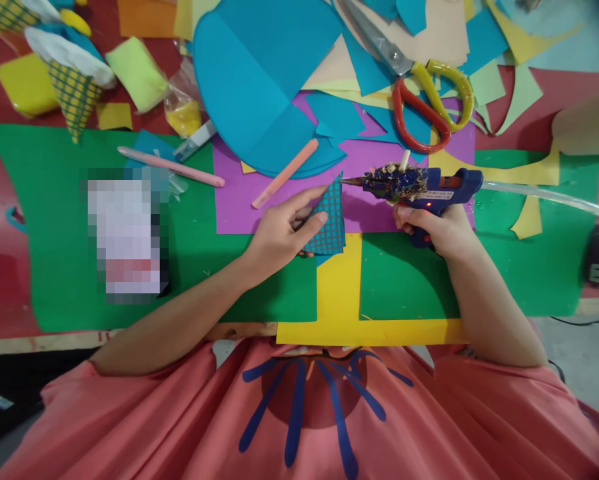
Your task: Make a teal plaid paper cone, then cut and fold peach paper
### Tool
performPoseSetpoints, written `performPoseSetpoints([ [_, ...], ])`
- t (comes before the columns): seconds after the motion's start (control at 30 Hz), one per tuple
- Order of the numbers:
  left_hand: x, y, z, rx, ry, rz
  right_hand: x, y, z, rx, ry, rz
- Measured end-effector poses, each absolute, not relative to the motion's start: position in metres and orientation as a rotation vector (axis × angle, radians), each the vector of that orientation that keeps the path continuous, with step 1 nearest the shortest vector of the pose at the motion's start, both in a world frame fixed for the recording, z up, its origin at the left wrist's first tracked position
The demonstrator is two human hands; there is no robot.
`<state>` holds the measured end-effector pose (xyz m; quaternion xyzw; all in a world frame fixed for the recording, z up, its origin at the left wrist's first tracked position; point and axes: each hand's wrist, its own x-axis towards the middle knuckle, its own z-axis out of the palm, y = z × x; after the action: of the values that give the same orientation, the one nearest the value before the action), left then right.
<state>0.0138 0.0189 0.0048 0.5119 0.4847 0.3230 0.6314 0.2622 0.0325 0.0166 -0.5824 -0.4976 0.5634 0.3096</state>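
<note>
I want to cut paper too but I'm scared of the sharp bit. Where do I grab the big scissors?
Best take the scissors by the red loop and yellow loop, coming from the shirt side. Those big finger rings face that way, while the metal blades run away to the far left.

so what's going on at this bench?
A person is working with two bare hands. The left hand holds a folded or layered piece of teal, dark-checked material. The right hand grips a blue glue gun, its small light lit and its nozzle at or very near the piece's upper corner. Large scissors with red and yellow handles lie farther back among coloured paper scraps. Can't tell whether glue is coming out.
</note>
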Motion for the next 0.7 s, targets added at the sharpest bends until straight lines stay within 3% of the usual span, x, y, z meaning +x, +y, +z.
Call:
performPoseSetpoints([
  [0.7,0.0129,0.0182,0.0007,1.198,1.146,0.766,0.2632,0.0314,0.0180,-1.605,-1.306,1.491],
])
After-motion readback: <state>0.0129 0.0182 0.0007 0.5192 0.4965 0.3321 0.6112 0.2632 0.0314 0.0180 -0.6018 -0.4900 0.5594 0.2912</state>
